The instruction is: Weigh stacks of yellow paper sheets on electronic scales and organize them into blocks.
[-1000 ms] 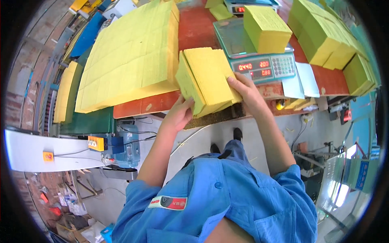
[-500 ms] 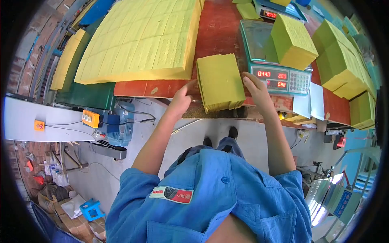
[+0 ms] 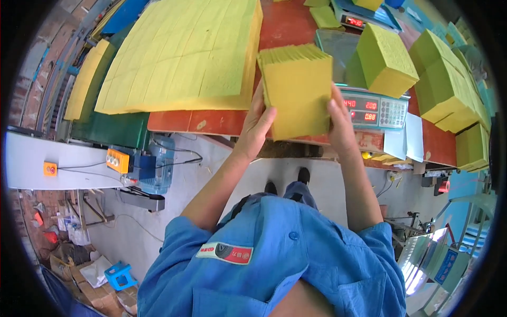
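the left hand (image 3: 257, 127) and right hand (image 3: 342, 122) are partly curled, gripping opposite sides of a yellow stack of sheets (image 3: 298, 95) over the table's (image 3: 285, 26) near edge, probably to keep loose layers together. the fingers behind it are hidden. rightward, a scale (image 3: 391, 110) bears a yellow block (image 3: 388, 61); its display is partly covered by the right hand.

Here's your left forearm (image 3: 221, 186) angling inward, your right forearm (image 3: 362, 187) running straighter, both bare below the sleeves! Your hands face each other, level, gripping from either side: left hand (image 3: 256, 127) with its thumb across the front, right hand (image 3: 342, 126) thumb forward, most fingertips hidden.
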### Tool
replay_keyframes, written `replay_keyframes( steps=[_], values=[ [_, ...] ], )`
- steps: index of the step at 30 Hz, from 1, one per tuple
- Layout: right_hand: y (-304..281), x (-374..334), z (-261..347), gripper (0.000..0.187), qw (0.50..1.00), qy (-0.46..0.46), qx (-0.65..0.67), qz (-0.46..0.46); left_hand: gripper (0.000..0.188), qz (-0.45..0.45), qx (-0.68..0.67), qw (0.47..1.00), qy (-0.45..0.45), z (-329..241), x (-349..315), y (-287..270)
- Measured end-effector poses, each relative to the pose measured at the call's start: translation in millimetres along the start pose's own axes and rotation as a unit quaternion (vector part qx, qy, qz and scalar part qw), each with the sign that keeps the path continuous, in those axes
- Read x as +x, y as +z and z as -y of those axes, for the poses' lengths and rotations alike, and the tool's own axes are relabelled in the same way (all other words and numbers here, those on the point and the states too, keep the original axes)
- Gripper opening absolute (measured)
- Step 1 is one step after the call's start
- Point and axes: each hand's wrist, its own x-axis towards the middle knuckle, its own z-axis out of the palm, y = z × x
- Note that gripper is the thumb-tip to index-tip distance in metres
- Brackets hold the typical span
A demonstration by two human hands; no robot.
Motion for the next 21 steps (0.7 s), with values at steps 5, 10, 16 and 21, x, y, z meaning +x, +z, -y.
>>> replay_keyframes(
  steps=[5, 10, 16, 21],
  values=[
    [-6.5, -7.2, -33.8, 0.07, 0.999, -0.035, 0.025, 0.026, 0.081, 0.062, -0.083, 0.994, -0.044, 32.1, -10.2, -21.6],
    [2.6, -3.9, -36.5, 0.083, 1.0, -0.022, -0.004, 0.018, 0.09, 0.065, -0.067, 0.994, -0.054, 50.3, -8.4, -34.1],
    [14.0, -3.0, -51.9, 0.085, 1.0, -0.022, -0.019, 0.005, 0.09, 0.048, -0.061, 0.992, -0.096, 77.9, -8.2, -34.8],
    [61.8, -20.7, -3.8, 0.085, 0.874, -0.123, -0.47, -0.007, 0.078, 0.031, -0.202, 0.96, -0.19, 68.7, -0.9, -39.2]
  ],
)
